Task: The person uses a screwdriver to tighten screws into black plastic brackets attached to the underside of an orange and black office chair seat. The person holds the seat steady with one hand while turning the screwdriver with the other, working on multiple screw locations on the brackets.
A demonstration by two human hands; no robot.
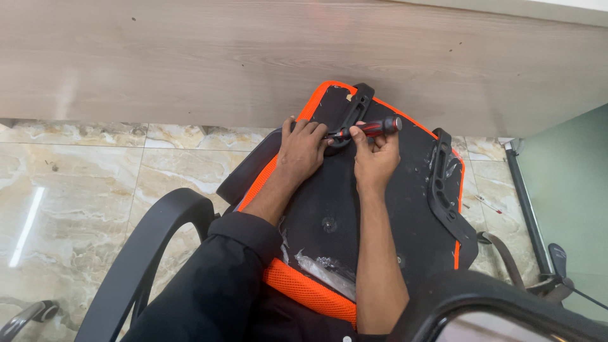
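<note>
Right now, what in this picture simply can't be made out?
Head view:
- Tip of the red-and-black screwdriver: hidden under the left hand, so any screw is unseen.
- Right hand: its palm faces away, grip partly hidden.
- Black armrest bracket: its holes are too small to tell whether screws sit in them.
- Chair seat underside: near edge covered by the arms.

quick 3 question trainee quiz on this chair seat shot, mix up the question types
1. True or false: the right hand holds a red and black screwdriver.
2. The left hand rests on: A) the floor tiles B) the black underside of the seat C) the wall panel.
3. What colour is the seat's edging?

Key: 1 true; 2 B; 3 orange.
</note>
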